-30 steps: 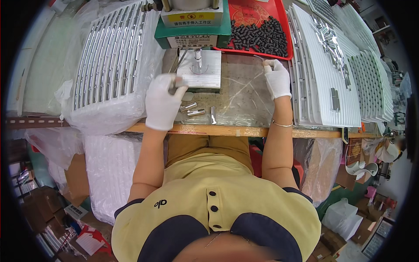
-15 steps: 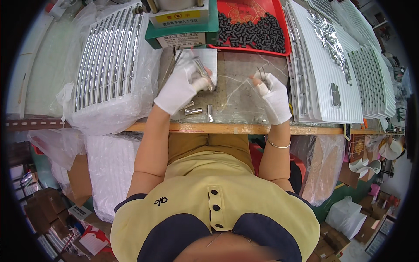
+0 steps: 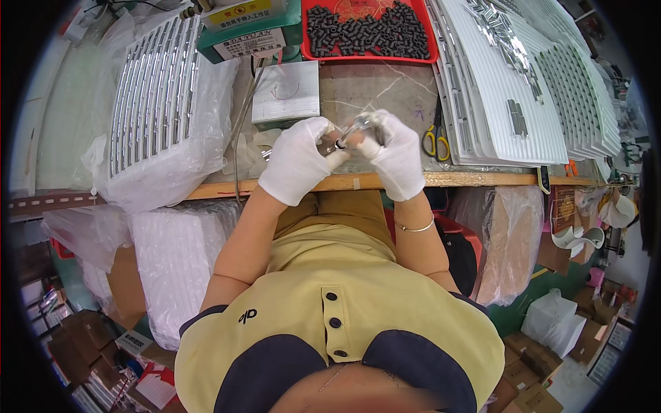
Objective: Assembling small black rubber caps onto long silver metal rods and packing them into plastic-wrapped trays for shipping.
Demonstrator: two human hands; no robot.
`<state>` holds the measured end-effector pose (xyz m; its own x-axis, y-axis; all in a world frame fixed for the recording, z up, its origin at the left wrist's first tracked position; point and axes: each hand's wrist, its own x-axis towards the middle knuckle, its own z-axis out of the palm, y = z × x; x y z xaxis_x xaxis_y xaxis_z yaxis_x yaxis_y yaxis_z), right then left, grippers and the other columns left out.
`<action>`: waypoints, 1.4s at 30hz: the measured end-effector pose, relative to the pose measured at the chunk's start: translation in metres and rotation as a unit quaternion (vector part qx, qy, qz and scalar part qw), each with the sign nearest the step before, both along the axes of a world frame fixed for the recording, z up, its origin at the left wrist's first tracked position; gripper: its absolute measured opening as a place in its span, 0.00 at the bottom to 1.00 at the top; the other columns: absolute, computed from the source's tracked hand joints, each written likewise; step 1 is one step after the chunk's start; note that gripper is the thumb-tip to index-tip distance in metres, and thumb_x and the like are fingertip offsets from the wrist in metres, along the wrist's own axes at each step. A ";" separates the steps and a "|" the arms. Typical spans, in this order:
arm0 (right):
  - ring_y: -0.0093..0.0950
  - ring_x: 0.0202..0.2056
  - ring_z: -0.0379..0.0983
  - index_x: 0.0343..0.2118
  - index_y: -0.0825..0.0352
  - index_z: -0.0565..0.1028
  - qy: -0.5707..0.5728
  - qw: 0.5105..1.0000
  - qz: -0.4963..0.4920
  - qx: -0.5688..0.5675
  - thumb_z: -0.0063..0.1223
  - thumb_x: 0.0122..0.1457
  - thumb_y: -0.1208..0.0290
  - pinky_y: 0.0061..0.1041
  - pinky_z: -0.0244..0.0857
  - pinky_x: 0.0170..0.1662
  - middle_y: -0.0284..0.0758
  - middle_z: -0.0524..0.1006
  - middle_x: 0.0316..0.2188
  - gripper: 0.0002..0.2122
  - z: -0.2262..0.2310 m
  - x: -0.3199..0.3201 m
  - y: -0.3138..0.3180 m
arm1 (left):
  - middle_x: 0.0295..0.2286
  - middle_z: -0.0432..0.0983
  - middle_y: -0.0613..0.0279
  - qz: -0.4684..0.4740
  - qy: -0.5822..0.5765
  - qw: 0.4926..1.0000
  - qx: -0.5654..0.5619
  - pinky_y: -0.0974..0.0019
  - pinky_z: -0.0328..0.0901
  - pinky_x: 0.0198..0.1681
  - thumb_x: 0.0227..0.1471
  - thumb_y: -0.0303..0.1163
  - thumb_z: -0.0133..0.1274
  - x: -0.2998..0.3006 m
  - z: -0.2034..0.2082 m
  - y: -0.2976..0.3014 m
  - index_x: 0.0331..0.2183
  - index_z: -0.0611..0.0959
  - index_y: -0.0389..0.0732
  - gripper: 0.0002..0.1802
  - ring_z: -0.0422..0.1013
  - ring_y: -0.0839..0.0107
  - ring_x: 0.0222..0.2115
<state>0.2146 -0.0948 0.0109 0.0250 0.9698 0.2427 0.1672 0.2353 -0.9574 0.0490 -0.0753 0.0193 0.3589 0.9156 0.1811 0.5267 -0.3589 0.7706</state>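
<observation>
My left hand [image 3: 297, 160] and my right hand [image 3: 398, 155], both in white gloves with some fingertips bare, meet just behind the table's front edge. Their fingers are closed around a shiny metal tube [image 3: 340, 144]. Motion blurs the upper end of the shiny metal by my right fingers, so how many pieces are there cannot be told. Left of my left hand, a bit of another shiny tube [image 3: 266, 155] shows on the table. Behind the hands lies a flat pale metal block [image 3: 286, 93].
A red tray [image 3: 433, 41] of small black tubular parts [image 3: 365, 31] stands at the back beside a green machine [image 3: 251, 45]. Yellow-handled scissors [image 3: 436, 141] lie right. Ribbed white trays [image 3: 482, 103] are stacked farther right. Rows of chrome tubes [image 3: 155, 96] fill a plastic-wrapped tray at left.
My hands were apart and have come together nearer the front edge. My left hand held shiny tubes above the metal block; my right held thin, dark, wire-like pieces, which no longer show clearly.
</observation>
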 end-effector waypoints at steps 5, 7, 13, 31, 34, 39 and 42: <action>0.12 0.20 0.58 0.38 0.71 0.72 0.217 0.971 0.002 -0.104 0.58 0.53 0.65 0.12 0.52 0.23 0.31 0.75 0.26 0.15 0.015 0.016 -0.006 | 0.29 0.75 0.57 0.007 -0.089 0.993 -0.082 0.68 0.69 0.32 0.40 0.26 0.61 0.000 0.001 -0.006 0.29 0.76 0.37 0.11 0.74 0.67 0.30; 0.10 0.17 0.53 0.38 0.71 0.72 0.237 0.966 0.014 -0.103 0.55 0.56 0.64 0.12 0.45 0.20 0.32 0.75 0.27 0.15 0.010 0.019 -0.003 | 0.30 0.76 0.58 -0.008 -0.114 0.989 -0.095 0.69 0.69 0.34 0.41 0.24 0.60 0.000 0.001 -0.007 0.30 0.76 0.36 0.11 0.74 0.69 0.31; 0.12 0.15 0.54 0.40 0.71 0.71 0.423 0.872 0.114 -0.216 0.50 0.59 0.64 0.13 0.45 0.19 0.34 0.74 0.28 0.14 -0.008 0.021 0.001 | 0.31 0.75 0.61 -0.031 -0.178 0.981 -0.067 0.72 0.69 0.33 0.39 0.22 0.61 0.001 -0.010 -0.006 0.33 0.74 0.35 0.16 0.73 0.73 0.30; 0.13 0.16 0.54 0.40 0.70 0.71 0.358 0.907 0.084 -0.205 0.50 0.59 0.67 0.13 0.46 0.20 0.33 0.75 0.28 0.12 -0.005 0.019 0.001 | 0.31 0.76 0.58 0.012 -0.180 0.972 -0.152 0.74 0.67 0.29 0.37 0.24 0.64 0.003 -0.014 -0.005 0.31 0.76 0.35 0.16 0.73 0.75 0.27; 0.12 0.17 0.54 0.39 0.70 0.72 0.361 0.913 0.065 -0.181 0.50 0.59 0.65 0.12 0.44 0.19 0.32 0.75 0.27 0.13 0.000 0.017 -0.006 | 0.29 0.75 0.59 -0.023 -0.253 0.962 0.103 0.68 0.67 0.33 0.39 0.27 0.63 0.004 -0.018 -0.005 0.31 0.77 0.37 0.14 0.73 0.69 0.31; 0.12 0.16 0.54 0.40 0.70 0.72 0.363 0.913 0.033 -0.182 0.51 0.58 0.68 0.12 0.47 0.21 0.37 0.76 0.31 0.11 0.003 0.026 -0.004 | 0.27 0.74 0.59 -0.042 0.119 0.992 0.023 0.59 0.66 0.38 0.40 0.33 0.59 0.014 -0.044 0.005 0.32 0.80 0.41 0.13 0.70 0.60 0.33; 0.12 0.16 0.53 0.40 0.71 0.71 0.331 0.926 0.007 -0.180 0.51 0.58 0.68 0.12 0.46 0.20 0.36 0.76 0.30 0.12 0.001 0.035 -0.007 | 0.27 0.75 0.59 -0.005 -0.061 0.995 -0.085 0.65 0.67 0.31 0.38 0.30 0.62 0.015 -0.027 0.005 0.32 0.80 0.41 0.14 0.73 0.64 0.26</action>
<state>0.2496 -0.1023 0.0121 0.0397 0.9861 -0.1611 -0.4845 -0.1220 -0.8663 0.0636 -0.0703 -0.0074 0.3537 0.9330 0.0662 0.4233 -0.2228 0.8782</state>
